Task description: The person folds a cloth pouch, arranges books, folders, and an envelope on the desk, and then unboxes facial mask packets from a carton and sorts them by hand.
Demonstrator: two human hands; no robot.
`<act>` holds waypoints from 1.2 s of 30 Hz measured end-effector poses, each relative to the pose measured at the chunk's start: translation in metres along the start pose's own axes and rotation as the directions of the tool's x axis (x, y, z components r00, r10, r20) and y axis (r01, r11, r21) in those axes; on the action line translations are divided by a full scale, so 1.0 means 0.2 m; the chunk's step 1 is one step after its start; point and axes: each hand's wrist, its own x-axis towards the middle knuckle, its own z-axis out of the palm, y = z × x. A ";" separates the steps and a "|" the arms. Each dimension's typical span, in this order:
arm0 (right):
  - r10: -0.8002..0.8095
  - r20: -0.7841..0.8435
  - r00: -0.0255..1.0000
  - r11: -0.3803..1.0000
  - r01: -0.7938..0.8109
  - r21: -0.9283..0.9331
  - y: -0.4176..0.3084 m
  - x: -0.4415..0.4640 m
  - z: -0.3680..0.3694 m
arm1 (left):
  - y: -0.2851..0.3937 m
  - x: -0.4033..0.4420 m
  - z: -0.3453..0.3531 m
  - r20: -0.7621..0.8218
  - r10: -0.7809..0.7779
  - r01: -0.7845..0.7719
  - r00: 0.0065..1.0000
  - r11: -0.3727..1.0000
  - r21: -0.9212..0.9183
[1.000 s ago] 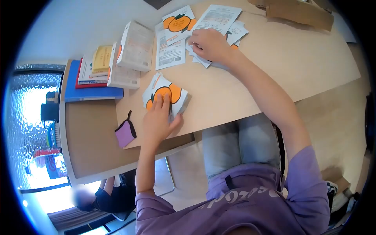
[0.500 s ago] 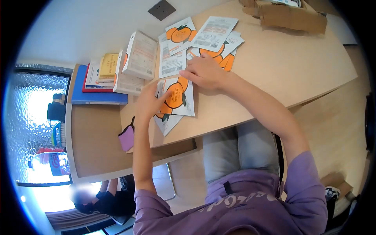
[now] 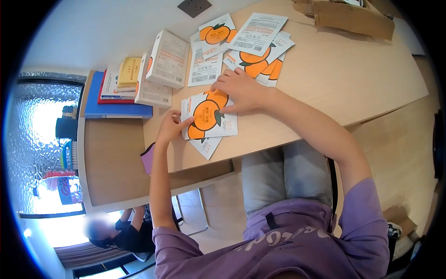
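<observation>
A small stack of flat white sachets printed with oranges [image 3: 205, 114] lies near the desk's front edge. My left hand [image 3: 172, 126] grips its left edge, thumb on top. My right hand [image 3: 241, 91] holds the upper right side, its fingers bent over the far edge and its thumb on the printed face. Another sachet [image 3: 207, 148] sticks out askew beneath the stack. Farther back lie several more sachets, including a text-side-up one [image 3: 259, 33], an orange-printed one [image 3: 217, 35] and another text-side-up one [image 3: 206, 70].
White boxes [image 3: 167, 58] stand left of the sachets, beside a yellow booklet [image 3: 128, 72] and a blue folder [image 3: 118, 110]. A torn cardboard box [image 3: 350, 19] sits at the far right. A purple pouch [image 3: 147, 159] is by my left forearm. Another person [image 3: 132, 237] is at lower left.
My left hand has shifted left to the stack's edge, uncovering more of the top sachet. My right hand has come down onto the stack's upper right side. The view has shifted slightly.
</observation>
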 end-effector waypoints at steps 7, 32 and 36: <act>0.039 0.007 0.999 0.997 -0.038 -0.071 0.02 0.01 0.02 | 0.01 0.02 -0.02 0.137 0.045 -0.025 0.990 0.989 -0.145; 0.559 -0.421 0.715 0.606 -0.006 0.795 0.31 0.08 -0.17 | 0.52 0.40 0.22 -0.731 0.403 -0.818 0.551 0.435 -0.376; 0.459 -0.587 0.667 0.814 -0.050 0.579 0.35 0.06 -0.21 | 0.50 0.44 0.35 -0.662 0.301 -0.727 0.687 0.287 -0.624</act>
